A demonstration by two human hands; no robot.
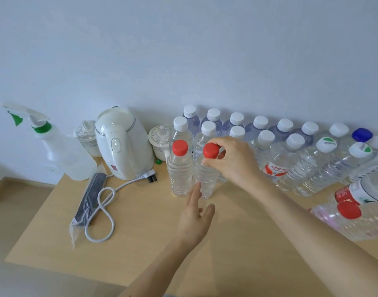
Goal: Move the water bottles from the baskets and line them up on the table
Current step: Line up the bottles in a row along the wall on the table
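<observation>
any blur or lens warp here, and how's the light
Head view: soft, even light, faint shadows on the table. Head view: wide-angle warp curves the bottle row and stretches the bottles at the right edge. Head view: the left hand looks slightly blurred; the right hand on the red-capped bottle is sharper.

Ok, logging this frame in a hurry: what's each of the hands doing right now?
Left hand: open, holding nothing, fingers straight beside the red-capped bottle.
Right hand: pinching that bottle just under its cap.

Worktop [141, 243]: near strip open for passage. Left: spray bottle [61, 151], kettle [123, 144], looped cable [104, 211], bagged dark strip [89, 196]. Centre: red-capped bottle [208, 179], twin bottle [180, 172] just beside. Rear, right: packed bottle rows [290, 146].
</observation>
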